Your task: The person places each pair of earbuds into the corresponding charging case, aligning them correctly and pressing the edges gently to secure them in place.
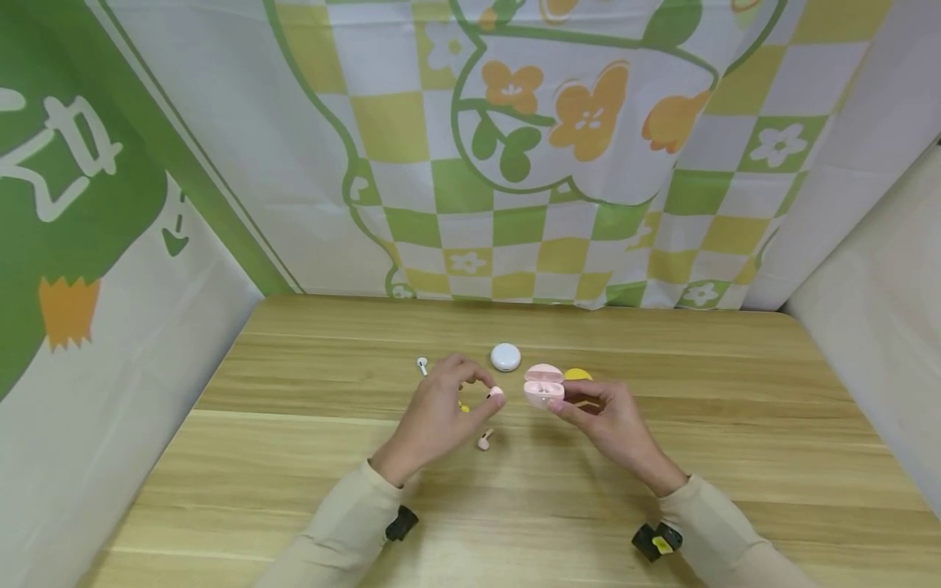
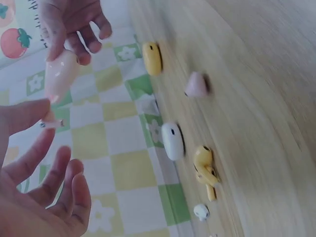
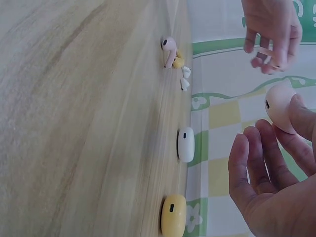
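My left hand (image 1: 435,411) pinches a small pink earbud (image 1: 496,393) between thumb and index finger, while its other fingers spread loosely in the left wrist view. Just to the right, my right hand (image 1: 616,425) holds a pink earbud case (image 1: 542,397) by its side, lid raised. A small gap separates the earbud from the case. Whether anything sits in the case's slots is too small to tell. Another pink earbud (image 1: 483,443) lies on the table below the left hand.
On the wooden table (image 1: 309,474) stand a closed white case (image 1: 506,357) and a yellow case (image 1: 578,374), partly behind the right hand. Yellow earbuds (image 2: 204,165) and white earbuds (image 3: 185,78) lie to the left. A patterned curtain (image 1: 463,188) hangs behind.
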`<state>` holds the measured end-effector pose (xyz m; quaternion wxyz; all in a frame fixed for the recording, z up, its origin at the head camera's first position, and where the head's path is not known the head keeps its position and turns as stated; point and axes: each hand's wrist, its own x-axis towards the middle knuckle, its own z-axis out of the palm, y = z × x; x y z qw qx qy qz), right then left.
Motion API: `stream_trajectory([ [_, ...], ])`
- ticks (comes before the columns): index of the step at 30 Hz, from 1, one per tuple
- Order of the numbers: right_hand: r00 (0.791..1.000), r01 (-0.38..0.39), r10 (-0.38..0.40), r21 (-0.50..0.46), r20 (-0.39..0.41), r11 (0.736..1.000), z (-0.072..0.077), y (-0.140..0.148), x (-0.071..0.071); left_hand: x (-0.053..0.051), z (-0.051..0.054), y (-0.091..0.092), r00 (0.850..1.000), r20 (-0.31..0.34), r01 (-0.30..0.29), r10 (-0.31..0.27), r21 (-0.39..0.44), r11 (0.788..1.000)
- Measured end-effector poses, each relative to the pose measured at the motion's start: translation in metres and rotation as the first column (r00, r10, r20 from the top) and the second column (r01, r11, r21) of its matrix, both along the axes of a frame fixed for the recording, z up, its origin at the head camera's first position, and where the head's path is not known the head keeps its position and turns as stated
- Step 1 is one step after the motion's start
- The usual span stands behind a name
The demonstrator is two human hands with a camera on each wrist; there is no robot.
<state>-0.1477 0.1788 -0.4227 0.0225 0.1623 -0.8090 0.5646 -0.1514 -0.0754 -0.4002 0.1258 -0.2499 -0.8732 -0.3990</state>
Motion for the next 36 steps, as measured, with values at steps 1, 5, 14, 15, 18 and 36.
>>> stream_trajectory([
  [1, 1.000, -0.003, 0.003, 0.000, -0.004, 1.000, 0.000, -0.001, 0.000, 0.000, 0.001, 0.001, 1.000, 0.000, 0.001, -0.001, 0.031, 1.000],
  [5, 1.000, -0.010, 0.010, -0.007, -0.002, 1.000, -0.001, -0.003, 0.000, -0.001, 0.003, 0.006, 1.000, 0.007, 0.002, -0.003, 0.131, 0.991],
  [14, 1.000, -0.024, 0.024, -0.006, 0.014, 1.000, 0.000, -0.007, 0.000, 0.000, 0.009, 0.019, 1.000, -0.012, -0.011, 0.014, 0.217, 0.976],
  [15, 1.000, -0.028, 0.028, -0.006, 0.013, 1.000, 0.000, -0.007, 0.000, 0.000, 0.009, 0.020, 1.000, -0.017, -0.010, 0.014, 0.220, 0.975],
  [18, 0.999, -0.039, 0.039, -0.007, 0.010, 0.999, 0.000, -0.008, 0.000, -0.001, 0.009, 0.024, 1.000, -0.024, -0.008, 0.014, 0.222, 0.975],
  [36, 0.996, -0.080, 0.080, -0.036, 0.025, 0.996, 0.001, -0.017, 0.000, -0.001, 0.008, 0.037, 0.996, -0.078, -0.020, 0.038, 0.210, 0.978],
])
